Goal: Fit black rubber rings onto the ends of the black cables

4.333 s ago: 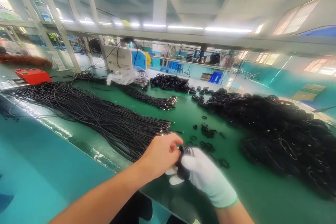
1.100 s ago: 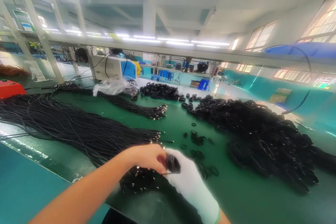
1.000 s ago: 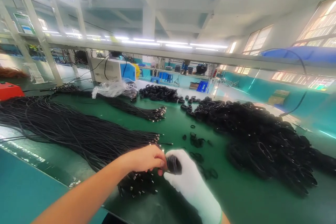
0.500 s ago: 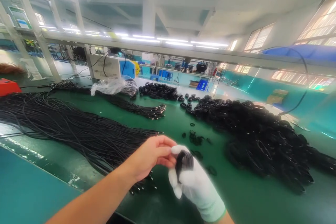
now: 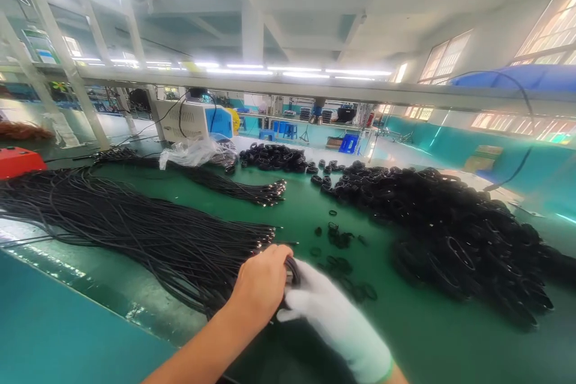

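Note:
A small black cable coil (image 5: 294, 270) sits between my two hands near the front middle of the table. Its turns curve round a light metallic-looking spot that I cannot make out. My bare left hand (image 5: 263, 282) is closed on the coil's left side, most of its fingers hidden behind the back of the hand. On the right side, my right hand (image 5: 315, 297) in a white glove grips the same coil between thumb and fingers. Just left of my hands lies a wide bundle of long black cables (image 5: 180, 234) with metal ends.
A large heap of coiled black cables (image 5: 432, 222) covers the table's right side. Small black rings (image 5: 339, 237) lie scattered in the middle. Behind are a second cable bundle (image 5: 234, 186), a clear plastic bag (image 5: 193, 153) and a white-and-blue machine (image 5: 193, 120). A red object (image 5: 20, 162) stands far left.
My left hand has turned over, back upward, and closed against the coil. The right hand has moved slightly left with the coil, which is now more covered.

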`<control>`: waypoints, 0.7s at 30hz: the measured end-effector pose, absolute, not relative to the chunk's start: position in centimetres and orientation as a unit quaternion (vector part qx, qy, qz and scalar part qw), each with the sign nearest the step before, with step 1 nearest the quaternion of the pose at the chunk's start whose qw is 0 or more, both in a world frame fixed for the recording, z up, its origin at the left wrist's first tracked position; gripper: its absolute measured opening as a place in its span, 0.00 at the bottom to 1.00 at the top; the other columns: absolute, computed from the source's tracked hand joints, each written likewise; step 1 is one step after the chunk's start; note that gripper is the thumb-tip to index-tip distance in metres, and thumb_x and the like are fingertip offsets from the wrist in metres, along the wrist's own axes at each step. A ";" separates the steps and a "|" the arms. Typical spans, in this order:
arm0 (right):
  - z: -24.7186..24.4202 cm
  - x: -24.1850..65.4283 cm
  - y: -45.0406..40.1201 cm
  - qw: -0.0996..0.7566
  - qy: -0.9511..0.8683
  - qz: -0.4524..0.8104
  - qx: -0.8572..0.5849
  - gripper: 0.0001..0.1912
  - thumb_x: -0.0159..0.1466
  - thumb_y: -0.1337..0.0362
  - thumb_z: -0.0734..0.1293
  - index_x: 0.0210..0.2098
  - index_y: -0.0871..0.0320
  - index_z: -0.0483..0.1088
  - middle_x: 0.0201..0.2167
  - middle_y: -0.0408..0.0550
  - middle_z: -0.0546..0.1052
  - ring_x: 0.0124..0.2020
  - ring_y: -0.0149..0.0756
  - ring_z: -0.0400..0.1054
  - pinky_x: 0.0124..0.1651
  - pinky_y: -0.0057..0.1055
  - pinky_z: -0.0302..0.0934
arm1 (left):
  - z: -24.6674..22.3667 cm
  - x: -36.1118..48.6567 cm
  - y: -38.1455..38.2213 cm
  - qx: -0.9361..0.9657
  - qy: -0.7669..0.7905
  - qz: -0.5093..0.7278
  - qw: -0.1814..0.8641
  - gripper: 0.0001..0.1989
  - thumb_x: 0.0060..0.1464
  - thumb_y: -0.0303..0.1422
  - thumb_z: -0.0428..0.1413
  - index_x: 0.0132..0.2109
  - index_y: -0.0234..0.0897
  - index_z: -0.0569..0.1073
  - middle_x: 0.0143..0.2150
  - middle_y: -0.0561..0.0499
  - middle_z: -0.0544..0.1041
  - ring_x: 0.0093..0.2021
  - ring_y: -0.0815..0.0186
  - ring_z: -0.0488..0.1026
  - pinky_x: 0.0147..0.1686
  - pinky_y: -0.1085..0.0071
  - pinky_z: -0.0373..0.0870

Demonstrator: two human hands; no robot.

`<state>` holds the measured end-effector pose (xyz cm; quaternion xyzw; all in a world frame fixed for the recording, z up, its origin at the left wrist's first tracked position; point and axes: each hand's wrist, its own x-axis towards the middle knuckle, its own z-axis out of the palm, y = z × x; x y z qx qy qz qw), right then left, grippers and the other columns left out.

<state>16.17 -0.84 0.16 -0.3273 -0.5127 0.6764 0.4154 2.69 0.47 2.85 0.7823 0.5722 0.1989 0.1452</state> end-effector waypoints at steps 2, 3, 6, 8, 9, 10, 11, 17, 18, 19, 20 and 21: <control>0.6 16.7 -0.9 0.383 -0.484 0.754 -0.226 0.28 0.57 0.61 0.66 0.56 0.59 0.61 0.50 0.54 0.67 0.50 0.47 0.63 0.44 0.45 0.67 | 2.1 2.1 0.9 0.800 0.512 0.272 0.155 0.23 0.53 0.20 0.41 0.51 0.42 0.69 0.47 0.49 0.73 0.44 0.66 0.71 0.45 0.71 0.66; 0.7 16.9 -0.9 0.379 -0.471 0.771 -0.198 0.28 0.58 0.61 0.66 0.56 0.59 0.60 0.52 0.55 0.66 0.50 0.47 0.63 0.43 0.45 0.67 | 1.7 1.9 1.0 0.802 0.495 0.296 0.153 0.24 0.53 0.19 0.40 0.51 0.43 0.69 0.47 0.50 0.72 0.44 0.67 0.71 0.44 0.72 0.66; 0.5 17.1 -0.7 0.395 -0.460 0.770 -0.198 0.31 0.56 0.65 0.69 0.58 0.56 0.58 0.54 0.54 0.63 0.49 0.46 0.64 0.43 0.45 0.68 | 1.2 1.6 0.9 0.793 0.488 0.339 0.138 0.25 0.52 0.20 0.42 0.51 0.46 0.70 0.46 0.51 0.71 0.43 0.66 0.70 0.43 0.72 0.66; 0.0 17.1 -0.6 0.403 -0.450 0.768 -0.211 0.33 0.55 0.65 0.70 0.58 0.54 0.57 0.53 0.54 0.64 0.49 0.46 0.64 0.44 0.47 0.67 | 1.3 1.5 0.5 0.756 0.506 0.376 0.177 0.20 0.53 0.24 0.45 0.49 0.45 0.71 0.45 0.51 0.71 0.41 0.65 0.69 0.41 0.71 0.66; -0.2 17.1 -0.5 0.409 -0.444 0.766 -0.221 0.33 0.55 0.65 0.70 0.58 0.54 0.56 0.52 0.54 0.64 0.48 0.46 0.65 0.45 0.47 0.67 | 1.4 1.5 0.2 0.728 0.518 0.387 0.228 0.16 0.53 0.26 0.47 0.47 0.43 0.71 0.42 0.51 0.72 0.39 0.65 0.69 0.39 0.71 0.66; -0.5 17.0 -0.4 0.415 -0.439 0.763 -0.231 0.33 0.55 0.65 0.70 0.58 0.54 0.57 0.51 0.54 0.65 0.48 0.45 0.65 0.45 0.48 0.67 | 1.5 1.4 0.0 0.697 0.527 0.388 0.292 0.11 0.53 0.29 0.49 0.43 0.41 0.72 0.38 0.52 0.72 0.36 0.66 0.69 0.36 0.72 0.66; -0.7 17.0 -0.4 0.419 -0.436 0.760 -0.240 0.33 0.55 0.65 0.71 0.57 0.54 0.57 0.51 0.53 0.65 0.47 0.44 0.66 0.45 0.48 0.67 | 1.7 1.3 -0.2 0.666 0.530 0.381 0.360 0.07 0.52 0.31 0.51 0.38 0.39 0.71 0.33 0.53 0.72 0.32 0.67 0.68 0.33 0.73 0.65; -0.7 16.7 -0.4 0.401 -0.474 0.734 -0.274 0.30 0.50 0.72 0.72 0.51 0.56 0.62 0.45 0.50 0.69 0.42 0.42 0.67 0.44 0.46 0.66 | 1.7 0.9 -0.7 0.600 0.459 0.360 0.548 0.07 0.49 0.30 0.53 0.27 0.34 0.63 0.24 0.58 0.63 0.26 0.73 0.58 0.27 0.77 0.56; -0.6 16.7 -0.5 0.395 -0.475 0.739 -0.268 0.28 0.51 0.72 0.72 0.50 0.57 0.63 0.43 0.50 0.70 0.42 0.42 0.67 0.44 0.45 0.67 | 1.6 0.8 -0.6 0.597 0.438 0.364 0.565 0.07 0.50 0.30 0.53 0.27 0.34 0.63 0.24 0.58 0.62 0.26 0.74 0.57 0.27 0.77 0.55; -0.5 16.7 -0.5 0.389 -0.472 0.746 -0.262 0.26 0.52 0.71 0.71 0.50 0.58 0.64 0.42 0.50 0.70 0.42 0.42 0.67 0.44 0.45 0.66 | 1.5 0.7 -0.5 0.594 0.418 0.365 0.583 0.07 0.50 0.30 0.52 0.27 0.34 0.63 0.24 0.58 0.62 0.25 0.74 0.57 0.27 0.77 0.56; -0.4 16.7 -0.6 0.385 -0.465 0.754 -0.259 0.25 0.53 0.70 0.70 0.49 0.59 0.64 0.41 0.51 0.71 0.42 0.42 0.68 0.43 0.44 0.67 | 1.3 0.6 -0.3 0.594 0.403 0.358 0.597 0.06 0.51 0.30 0.52 0.28 0.34 0.63 0.24 0.58 0.62 0.25 0.74 0.57 0.27 0.77 0.56; -0.3 16.6 -0.6 0.382 -0.458 0.759 -0.259 0.23 0.53 0.69 0.70 0.48 0.60 0.64 0.40 0.51 0.71 0.42 0.41 0.68 0.43 0.44 0.67 | 1.2 0.4 -0.1 0.599 0.399 0.345 0.603 0.06 0.51 0.30 0.51 0.28 0.34 0.64 0.23 0.57 0.63 0.25 0.74 0.58 0.26 0.77 0.56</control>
